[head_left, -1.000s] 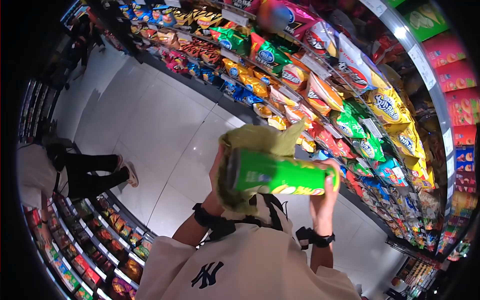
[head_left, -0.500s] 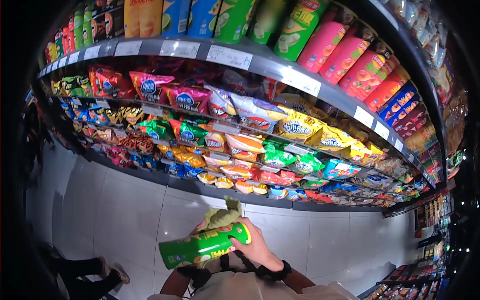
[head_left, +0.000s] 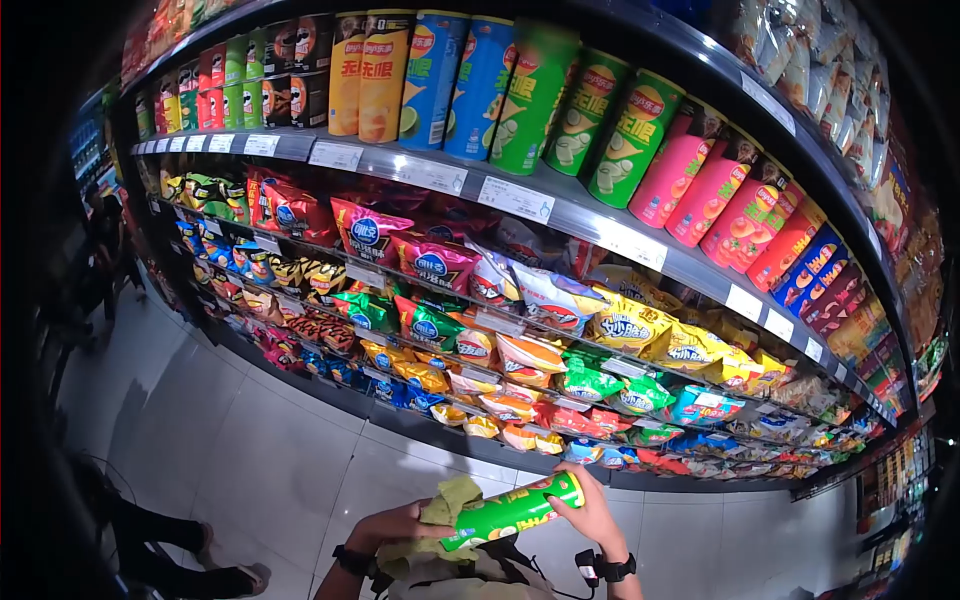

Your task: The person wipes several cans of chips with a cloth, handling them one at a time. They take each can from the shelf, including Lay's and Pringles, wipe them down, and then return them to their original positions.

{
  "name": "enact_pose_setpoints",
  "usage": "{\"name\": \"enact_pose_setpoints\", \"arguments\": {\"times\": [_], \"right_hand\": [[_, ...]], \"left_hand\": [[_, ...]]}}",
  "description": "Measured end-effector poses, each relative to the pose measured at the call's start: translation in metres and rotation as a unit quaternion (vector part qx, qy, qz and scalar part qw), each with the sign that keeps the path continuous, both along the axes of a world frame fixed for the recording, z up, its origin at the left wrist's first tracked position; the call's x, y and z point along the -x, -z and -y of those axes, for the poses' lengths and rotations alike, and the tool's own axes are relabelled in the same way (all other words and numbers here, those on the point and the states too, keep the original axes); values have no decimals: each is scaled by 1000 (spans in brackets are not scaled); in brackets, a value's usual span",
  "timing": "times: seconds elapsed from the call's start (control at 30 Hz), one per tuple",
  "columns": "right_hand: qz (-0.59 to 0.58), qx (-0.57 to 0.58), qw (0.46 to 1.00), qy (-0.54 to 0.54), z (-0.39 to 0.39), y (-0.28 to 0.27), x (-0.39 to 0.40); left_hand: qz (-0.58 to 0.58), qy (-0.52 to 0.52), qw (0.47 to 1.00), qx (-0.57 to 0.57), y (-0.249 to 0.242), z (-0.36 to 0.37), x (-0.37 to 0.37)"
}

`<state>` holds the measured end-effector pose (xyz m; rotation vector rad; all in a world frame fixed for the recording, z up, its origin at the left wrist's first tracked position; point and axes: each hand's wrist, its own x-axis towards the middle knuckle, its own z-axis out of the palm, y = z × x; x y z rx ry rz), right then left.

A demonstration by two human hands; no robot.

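Note:
A green chip canister [head_left: 508, 514] is tilted in front of my body, its yellow-rimmed end up to the right. My right hand [head_left: 590, 508] is closed around that upper end, thumb on the near side. At the lower left end, my left hand [head_left: 392, 524] grips a yellow-green cloth [head_left: 458, 492] that lies against the canister. Part of the cloth hangs below the left hand. Some of the left fingers are hidden behind cloth and canister.
A long curved shelf [head_left: 590, 215] faces me, with upright chip canisters [head_left: 535, 100] on top and rows of chip bags [head_left: 430, 255] underneath. Pale tiles [head_left: 270, 450] cover the floor. At lower left are another person's legs and shoes [head_left: 240, 575]. More shelving stands at right.
The view has tilted up, showing more upper shelf. Canister and hands have shifted right and lower in view. The cloth has gone from the canister's far side to its lower left end.

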<state>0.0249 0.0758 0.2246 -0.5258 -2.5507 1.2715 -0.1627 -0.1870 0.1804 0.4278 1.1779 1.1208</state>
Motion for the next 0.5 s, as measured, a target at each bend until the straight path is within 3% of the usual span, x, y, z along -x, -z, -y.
{"name": "enact_pose_setpoints", "arguments": {"times": [0.07, 0.13, 0.2, 0.3, 0.4, 0.5], "right_hand": [[-31, -1, 1000, 0, 4, -1, 7], [-46, -64, 997, -8, 13, -5, 13], [-58, -83, 994, -30, 21, -9, 18], [-64, -134, 985, -92, 40, -9, 31], [-54, -165, 974, -145, 61, 6, 41], [-73, -203, 969, -119, 74, 25, 43]], "left_hand": [[-35, -10, 999, -17, 12, -5, -1], [-146, 10, 980, -133, 32, -9, -2], [-189, 6, 973, -134, 27, -13, -3], [-358, 62, 928, -88, 1, -23, -7], [-308, 4, 940, -147, 18, -36, -21], [-302, -43, 934, -187, 40, -50, -30]]}}
